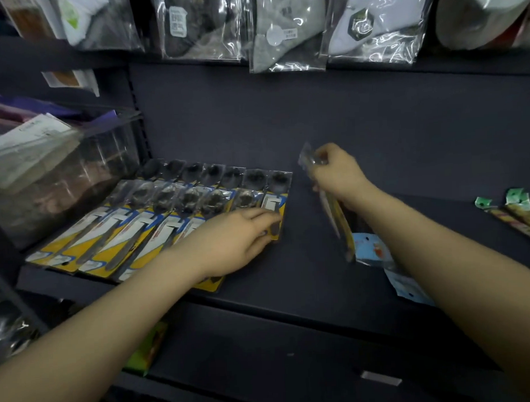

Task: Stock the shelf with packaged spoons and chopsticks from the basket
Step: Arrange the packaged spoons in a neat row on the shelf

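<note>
1. The dark shelf fills most of the view, its flat board running from left to right with a dark back panel behind it.
2. Bagged socks hang in clear wrappers along the far top edge, above the shelf.
3. A clear bin of wrapped goods stands at the far left, just beside the spoons.
4. The packaged spoons lie on the left part of the shelf in two overlapping rows, on yellow and blue cards, bowls toward the back.
5. The left hand rests on the right end of the near row, fingers fairly straight and pressing on the last card; it grips nothing.
6. The right hand is raised above the middle of the shelf, fingers curled round a long narrow packet that hangs down blurred; its contents cannot be told.
7. Light blue packets lie on the shelf under the right forearm.
8. Packaged chopsticks with green tops lie at the far right, well apart from the spoons.
</note>
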A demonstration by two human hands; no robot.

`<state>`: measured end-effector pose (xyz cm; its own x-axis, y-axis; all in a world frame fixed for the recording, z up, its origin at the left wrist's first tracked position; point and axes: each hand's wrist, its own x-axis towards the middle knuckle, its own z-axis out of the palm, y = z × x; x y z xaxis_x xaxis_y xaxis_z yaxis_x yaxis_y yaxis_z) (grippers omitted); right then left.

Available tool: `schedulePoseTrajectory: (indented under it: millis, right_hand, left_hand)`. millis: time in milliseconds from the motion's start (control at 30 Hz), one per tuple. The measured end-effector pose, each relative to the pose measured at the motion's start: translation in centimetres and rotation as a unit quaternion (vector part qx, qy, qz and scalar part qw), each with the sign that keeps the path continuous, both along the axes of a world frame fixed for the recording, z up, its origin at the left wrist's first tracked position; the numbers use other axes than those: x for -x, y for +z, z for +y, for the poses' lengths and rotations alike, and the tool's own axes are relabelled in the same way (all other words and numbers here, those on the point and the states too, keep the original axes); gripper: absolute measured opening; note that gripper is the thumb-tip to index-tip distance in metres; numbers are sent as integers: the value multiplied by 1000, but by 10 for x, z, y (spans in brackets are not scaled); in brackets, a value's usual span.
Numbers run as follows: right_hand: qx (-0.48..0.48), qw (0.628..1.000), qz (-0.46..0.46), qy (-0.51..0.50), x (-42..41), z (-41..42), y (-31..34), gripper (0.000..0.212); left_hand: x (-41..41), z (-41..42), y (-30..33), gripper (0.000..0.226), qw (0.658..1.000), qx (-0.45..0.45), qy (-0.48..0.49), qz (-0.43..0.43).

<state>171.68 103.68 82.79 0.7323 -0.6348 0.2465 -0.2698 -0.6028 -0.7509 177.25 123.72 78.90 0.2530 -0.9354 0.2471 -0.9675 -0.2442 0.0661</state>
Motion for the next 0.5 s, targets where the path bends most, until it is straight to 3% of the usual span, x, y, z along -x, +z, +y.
schedulePoseTrajectory:
  millis: [100, 200, 400, 467, 500]
  right_hand:
    - [-256, 958, -97, 80, 4, 24, 7, 8]
    - [-335, 935, -69, 96, -5, 44, -5, 16]
    - [-325, 942, 1, 88, -21, 59, -32, 18]
    - [-204, 978, 31, 38, -23, 54, -39, 9]
    - [-143, 989, 41, 18, -23, 52, -41, 18]
  left_hand:
    - [12, 26, 2, 67, 996, 59, -6, 64]
    - [17, 41, 0, 71, 994, 50, -17, 95]
    - [10, 60, -9, 90, 997, -79, -13, 18]
    - [7, 63, -10, 88, 993, -111, -25, 19]
    - [6, 64, -10, 86, 992, -123, -32, 20]
